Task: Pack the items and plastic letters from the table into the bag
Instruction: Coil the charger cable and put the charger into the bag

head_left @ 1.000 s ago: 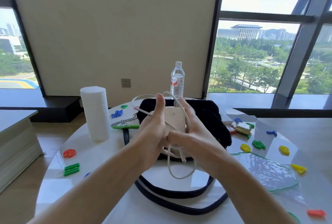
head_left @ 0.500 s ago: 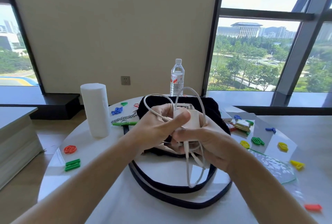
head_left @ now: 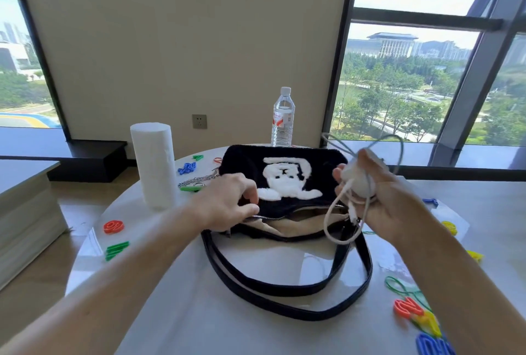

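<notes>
On the table's (head_left: 227,326) left side a red letter (head_left: 113,226) and a green letter (head_left: 116,250) are laid, with a roll (head_left: 153,164) stood behind. The open bag's (head_left: 321,161) zip edge is pinched by the left hand (head_left: 227,201). The charger (head_left: 360,181), cable looped, is clasped in the right hand's (head_left: 390,203) curled fingers above the bag's right end. More letters (head_left: 408,307) are scattered rightward.

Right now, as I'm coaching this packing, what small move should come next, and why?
Probably lower the charger into the bag: the left hand holds its zipper edge open, and the right hand grips the wound charger just over the opening's right end.
</notes>
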